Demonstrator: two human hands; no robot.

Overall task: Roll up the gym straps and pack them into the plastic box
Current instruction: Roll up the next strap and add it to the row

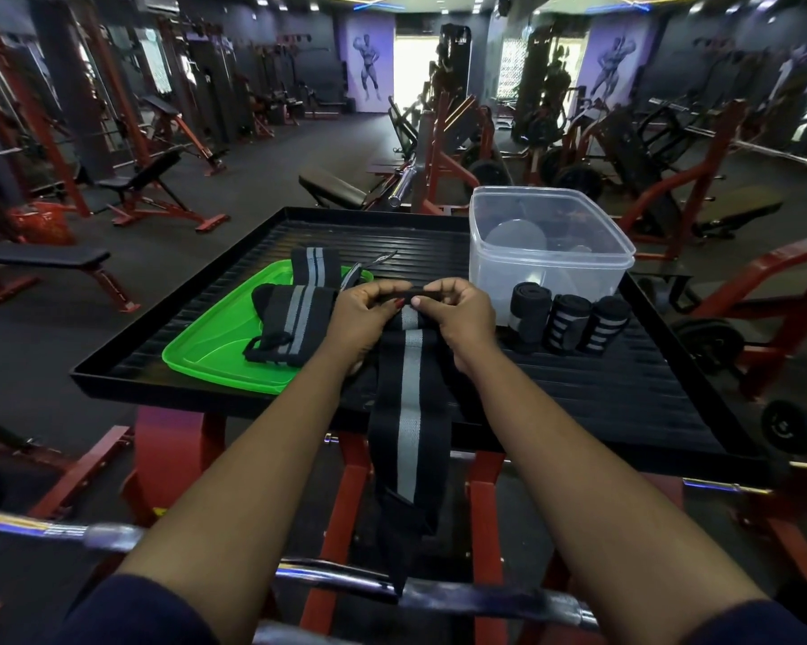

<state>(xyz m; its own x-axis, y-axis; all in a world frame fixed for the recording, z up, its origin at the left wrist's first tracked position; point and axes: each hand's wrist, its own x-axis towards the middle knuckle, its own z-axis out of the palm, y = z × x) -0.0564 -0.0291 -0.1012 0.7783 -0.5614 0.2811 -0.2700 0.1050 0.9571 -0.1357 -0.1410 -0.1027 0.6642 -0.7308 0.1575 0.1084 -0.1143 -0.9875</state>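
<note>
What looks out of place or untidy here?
Nothing damaged. The strap being rolled trails off the tray, dangling past its front edge. Loose straps lie heaped on the green lid, and three rolls sit beside the plastic box, not inside.

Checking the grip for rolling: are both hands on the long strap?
Touching. The head view shows the left hand and right hand pinching the rolled top end of the strap between fingers and thumbs.
</note>
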